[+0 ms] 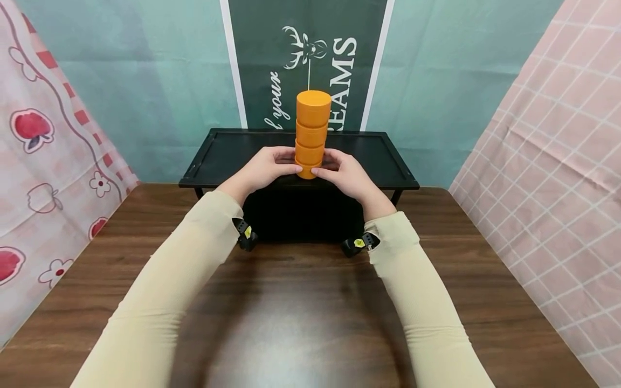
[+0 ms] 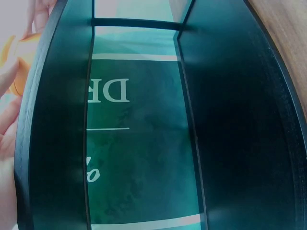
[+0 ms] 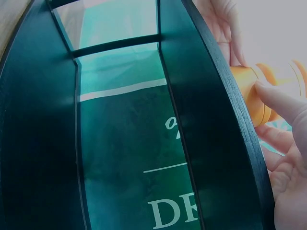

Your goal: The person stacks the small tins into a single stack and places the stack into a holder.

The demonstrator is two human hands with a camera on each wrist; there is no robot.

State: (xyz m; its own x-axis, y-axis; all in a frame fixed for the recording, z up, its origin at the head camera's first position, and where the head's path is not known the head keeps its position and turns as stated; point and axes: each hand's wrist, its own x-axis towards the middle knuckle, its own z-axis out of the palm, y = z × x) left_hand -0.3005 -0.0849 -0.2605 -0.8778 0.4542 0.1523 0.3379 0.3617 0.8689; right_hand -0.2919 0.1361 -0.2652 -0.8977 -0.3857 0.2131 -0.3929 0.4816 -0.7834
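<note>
A tall stack of orange cylindrical containers [image 1: 311, 134], several tiers high, stands upright at the front middle of the black shelf's top board [image 1: 233, 153]. My left hand [image 1: 267, 166] holds the lowest tiers from the left, thumb in front and fingers reaching behind. From the other side, my right hand [image 1: 345, 171] grips the same low part, its thumb near the left one. In the right wrist view, the thumb lies against an orange container [image 3: 252, 96] beyond the shelf edge. Only a bit of orange container [image 2: 26, 62] shows in the left wrist view; the board hides the rest.
The black shelf has a lower board [image 2: 240, 120] under the top one, with short legs. It stands at the back of a brown wooden table [image 1: 301, 312]. A green printed cloth [image 1: 262, 59] hangs behind, with patterned cloths [image 1: 58, 161] at the sides.
</note>
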